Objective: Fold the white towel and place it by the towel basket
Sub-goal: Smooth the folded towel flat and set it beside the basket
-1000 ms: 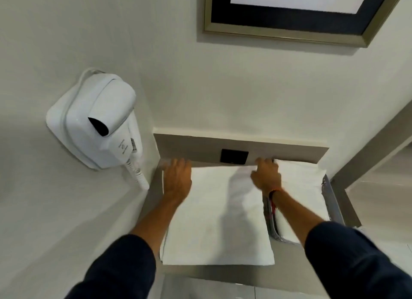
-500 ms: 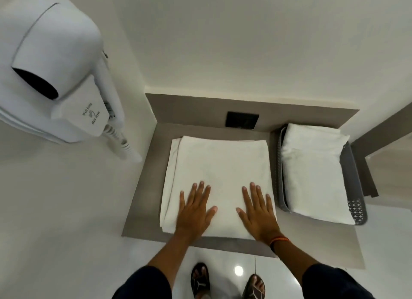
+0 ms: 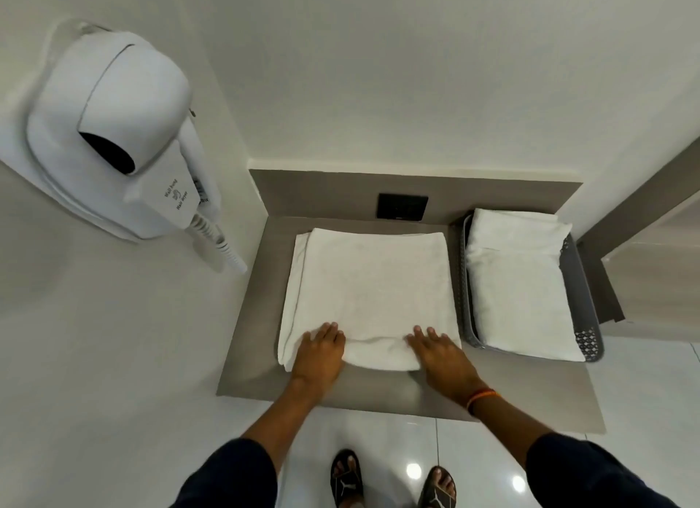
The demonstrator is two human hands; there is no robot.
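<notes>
A white towel point(image 3: 373, 288), folded into a rough square, lies flat on the grey shelf point(image 3: 250, 318), just left of the grey towel basket point(image 3: 585, 299). The basket holds another folded white towel point(image 3: 519, 280). My left hand point(image 3: 320, 350) grips the towel's near left edge, fingers curled over it. My right hand point(image 3: 439, 350) grips the near right edge the same way. The near edge bulges up slightly between the two hands.
A white wall-mounted hair dryer point(image 3: 121, 136) with a coiled cord hangs on the left wall, close to the shelf's left side. A black socket plate point(image 3: 402, 206) sits on the back panel. Below the shelf are white floor tiles and my sandalled feet point(image 3: 390, 477).
My hands slid back from lying flat on the towel's middle to its near edge and closed on it. Earlier they were at the far edge. The view also shifted.
</notes>
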